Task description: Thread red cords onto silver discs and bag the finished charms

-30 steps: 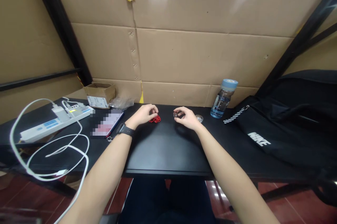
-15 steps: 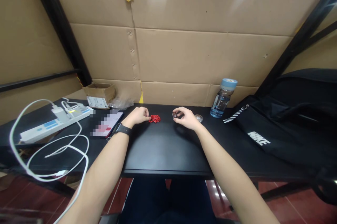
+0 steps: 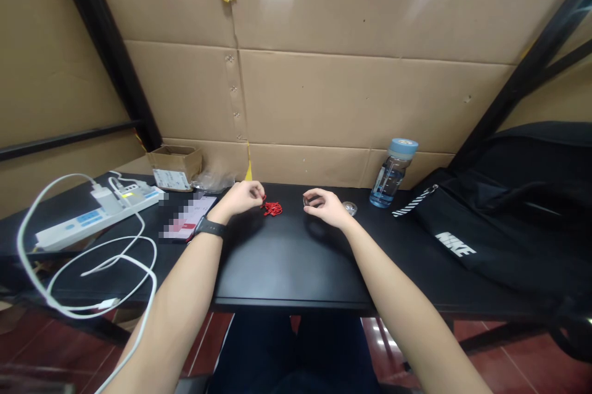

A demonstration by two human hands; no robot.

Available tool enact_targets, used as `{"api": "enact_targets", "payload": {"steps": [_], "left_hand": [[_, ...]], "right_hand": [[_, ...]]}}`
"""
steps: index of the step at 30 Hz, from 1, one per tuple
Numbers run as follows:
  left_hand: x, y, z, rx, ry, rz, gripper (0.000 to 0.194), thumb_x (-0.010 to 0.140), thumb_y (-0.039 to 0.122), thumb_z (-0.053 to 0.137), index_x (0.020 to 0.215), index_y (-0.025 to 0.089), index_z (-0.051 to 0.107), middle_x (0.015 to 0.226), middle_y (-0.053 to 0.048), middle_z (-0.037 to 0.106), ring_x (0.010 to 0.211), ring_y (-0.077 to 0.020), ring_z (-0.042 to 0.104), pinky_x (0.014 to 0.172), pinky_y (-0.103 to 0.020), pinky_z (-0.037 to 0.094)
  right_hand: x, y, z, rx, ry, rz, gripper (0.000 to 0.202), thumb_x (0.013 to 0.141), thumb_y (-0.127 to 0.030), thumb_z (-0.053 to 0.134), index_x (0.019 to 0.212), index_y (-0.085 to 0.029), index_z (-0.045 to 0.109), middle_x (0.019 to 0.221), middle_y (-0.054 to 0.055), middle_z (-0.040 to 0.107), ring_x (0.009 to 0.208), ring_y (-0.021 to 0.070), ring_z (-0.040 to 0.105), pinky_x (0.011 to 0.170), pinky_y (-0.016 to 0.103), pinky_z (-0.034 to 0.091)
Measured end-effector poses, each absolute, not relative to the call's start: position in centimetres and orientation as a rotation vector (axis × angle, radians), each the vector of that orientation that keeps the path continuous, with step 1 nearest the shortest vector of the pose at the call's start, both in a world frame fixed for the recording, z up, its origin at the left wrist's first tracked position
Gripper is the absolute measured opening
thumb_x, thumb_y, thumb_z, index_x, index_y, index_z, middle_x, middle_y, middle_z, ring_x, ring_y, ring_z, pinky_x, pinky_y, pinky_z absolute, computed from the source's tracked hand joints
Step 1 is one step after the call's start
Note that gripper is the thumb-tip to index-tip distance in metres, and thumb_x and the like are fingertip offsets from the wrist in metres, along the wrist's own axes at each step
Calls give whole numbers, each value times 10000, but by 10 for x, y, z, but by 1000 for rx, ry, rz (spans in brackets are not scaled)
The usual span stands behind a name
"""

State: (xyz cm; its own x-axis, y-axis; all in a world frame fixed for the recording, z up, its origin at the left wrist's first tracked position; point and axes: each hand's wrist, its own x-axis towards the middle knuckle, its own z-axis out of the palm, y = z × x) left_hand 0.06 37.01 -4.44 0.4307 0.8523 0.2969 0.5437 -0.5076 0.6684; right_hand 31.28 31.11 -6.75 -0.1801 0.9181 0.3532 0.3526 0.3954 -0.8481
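Note:
My left hand (image 3: 248,196), wearing a black watch, is closed in a pinch just above the table. Between its fingertips shows a bit of red, part of a small thin red piece. Just to the right lies a little tangled heap of thin red pieces (image 3: 272,209); whether they are clips or cord I cannot tell. My right hand (image 3: 325,206) is closed around a small clear round container (image 3: 306,201), mostly hidden by the fingers. Behind that hand, a clear round lid-like piece (image 3: 350,208) rests on the table.
A water bottle (image 3: 391,175) with a blue cap stands back right, beside a black bag (image 3: 499,221). To the left are a phone (image 3: 189,218), a white power strip (image 3: 92,221) with a looping cable, a small cardboard box (image 3: 174,167) and crumpled clear plastic (image 3: 213,181). Cardboard walls the back.
My left hand has lifted slightly and drawn back left from the heap, a bit of red now in its fingertips. My right hand stays almost where it was.

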Motion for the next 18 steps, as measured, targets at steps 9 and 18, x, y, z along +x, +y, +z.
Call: {"api": "enact_targets", "payload": {"steps": [9,18], "left_hand": [[65,341,-50,1873,774,1194,312,795,357,798,1013,147,726,961,-103,781,870,-221,774,841,-345,619],[87,327,-58,1904,830,1314,189,812,367,822,912,205,824,979,-84,825,880,-254,784,892,-403,624]], "right_hand": [[296,299,-60,-913,-1371,1163,522,731,-366,896,1201,-262,695,1207,64,700,957,195,763,768,301,629],[298,295,-56,-756,-1399,1238,626,674,-310,942,1240,-292,675,1293,61,655,1001,199,729,846,361,658]]}}
